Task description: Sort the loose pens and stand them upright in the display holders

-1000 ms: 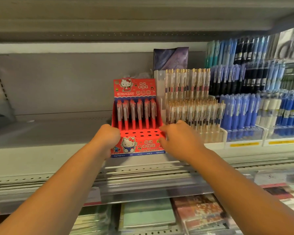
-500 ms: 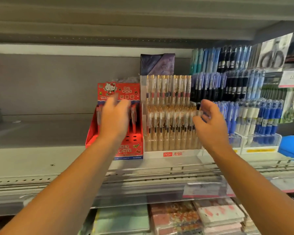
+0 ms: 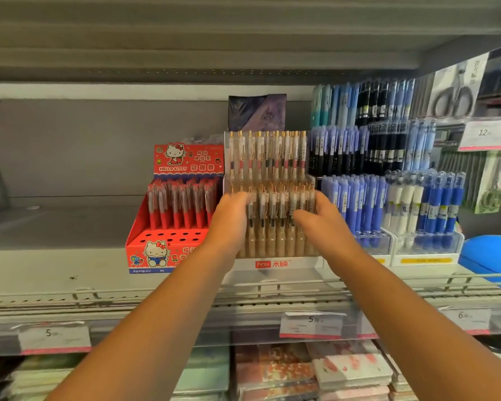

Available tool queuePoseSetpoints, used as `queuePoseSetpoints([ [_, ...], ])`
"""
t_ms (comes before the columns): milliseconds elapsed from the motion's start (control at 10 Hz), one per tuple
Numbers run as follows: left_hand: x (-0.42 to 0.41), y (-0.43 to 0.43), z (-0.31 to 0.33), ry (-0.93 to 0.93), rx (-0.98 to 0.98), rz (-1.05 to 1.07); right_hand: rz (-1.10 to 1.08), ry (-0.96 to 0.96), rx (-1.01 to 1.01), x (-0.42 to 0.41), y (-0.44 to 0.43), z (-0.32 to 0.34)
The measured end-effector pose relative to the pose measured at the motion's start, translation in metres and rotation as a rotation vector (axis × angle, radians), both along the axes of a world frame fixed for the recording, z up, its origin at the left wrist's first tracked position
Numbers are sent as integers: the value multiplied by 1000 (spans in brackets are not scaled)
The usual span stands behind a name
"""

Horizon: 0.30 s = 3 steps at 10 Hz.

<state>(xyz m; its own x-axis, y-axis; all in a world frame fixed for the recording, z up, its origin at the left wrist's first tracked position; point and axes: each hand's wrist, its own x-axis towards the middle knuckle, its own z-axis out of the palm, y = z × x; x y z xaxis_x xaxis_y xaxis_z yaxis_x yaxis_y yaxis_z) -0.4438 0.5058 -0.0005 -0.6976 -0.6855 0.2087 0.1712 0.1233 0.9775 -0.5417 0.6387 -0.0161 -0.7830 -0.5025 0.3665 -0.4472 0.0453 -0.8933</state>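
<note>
A clear tiered holder point(image 3: 295, 263) with a red-and-white label stands mid-shelf, full of upright clear pens with gold clips point(image 3: 268, 153). My left hand point(image 3: 230, 219) curls round the left end of its front row. At the right end, my right hand point(image 3: 323, 219) has its thumb across the front of the pens and its fingers round the side. To the left stands a red Hello Kitty holder point(image 3: 168, 256) with upright red pens point(image 3: 180, 205) in its back rows and open holes in front.
Clear holders of blue and white pens point(image 3: 422, 204) and racks of dark and light-blue pens point(image 3: 368, 111) fill the right. A dark box point(image 3: 256, 111) stands behind. Scissors packs point(image 3: 454, 94) hang far right. Bare shelf point(image 3: 55, 250) lies left; price tags and notebooks point(image 3: 350, 369) below.
Both hands left the red Hello Kitty holder, moved right and closed in on the two ends of the clear holder's front row. The view shifted right.
</note>
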Motion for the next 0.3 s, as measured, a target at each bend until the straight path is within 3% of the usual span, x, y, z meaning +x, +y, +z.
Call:
queuePoseSetpoints([
  [200,24,0,-1,-33,-97,66,65,-52,58,2,18,1],
  [300,56,18,-9,125,-218,254,15,-16,-58,17,38,-7],
])
